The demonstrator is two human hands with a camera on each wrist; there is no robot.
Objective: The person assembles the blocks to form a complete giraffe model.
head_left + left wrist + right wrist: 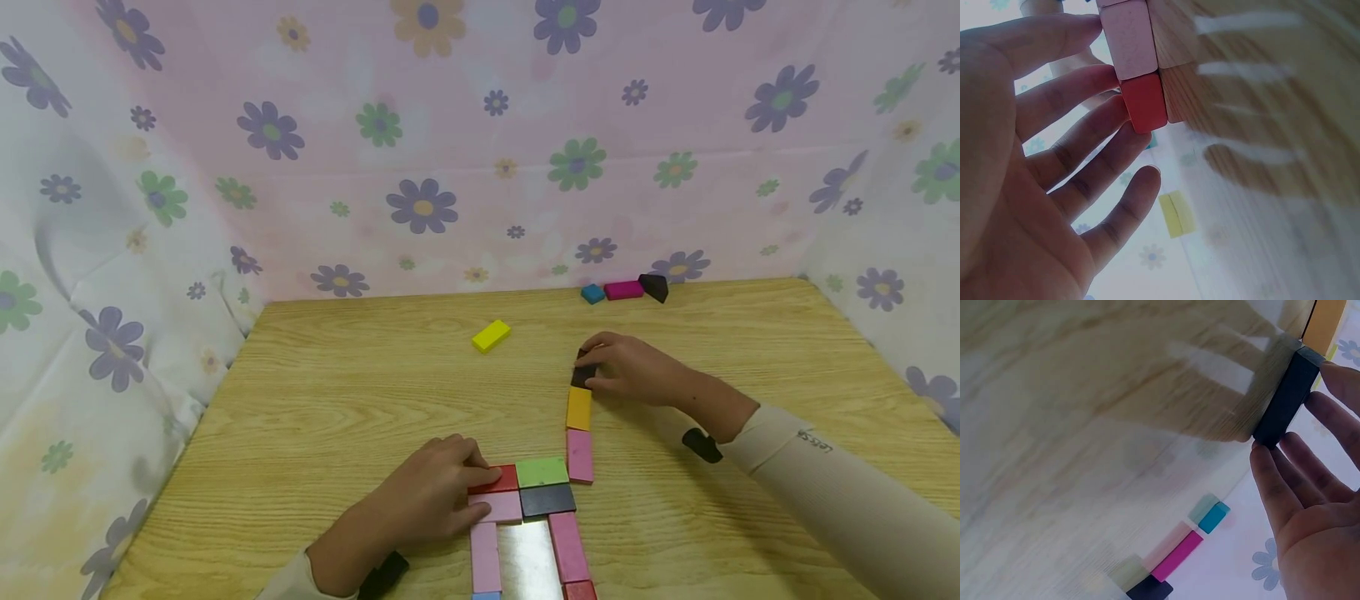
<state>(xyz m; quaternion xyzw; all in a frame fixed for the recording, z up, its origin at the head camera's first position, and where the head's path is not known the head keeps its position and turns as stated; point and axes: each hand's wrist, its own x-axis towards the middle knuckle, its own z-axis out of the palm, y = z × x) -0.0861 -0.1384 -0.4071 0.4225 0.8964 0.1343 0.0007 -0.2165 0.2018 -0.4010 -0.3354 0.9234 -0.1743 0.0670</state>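
Observation:
My left hand (427, 487) rests its fingertips on a red block (507, 477) and the pale pink block (506, 507) beside it. The left wrist view shows those fingers fairly straight along the red block's side (1144, 103). To the right of these lie a green block (543, 472) and a dark grey block (547, 500). Farther out, my right hand (637, 371) pinches a black block (1288, 400) between thumb and fingers. This block stands at the far end of a line with an orange block (578, 408) and a pink block (580, 456).
Two columns run toward me, with a pink block (485, 558) on the left and a darker pink one (570, 547) on the right. A yellow block (491, 336) lies alone. Blue (592, 293), magenta (624, 290) and black (654, 287) blocks sit by the flowered backdrop (450, 150).

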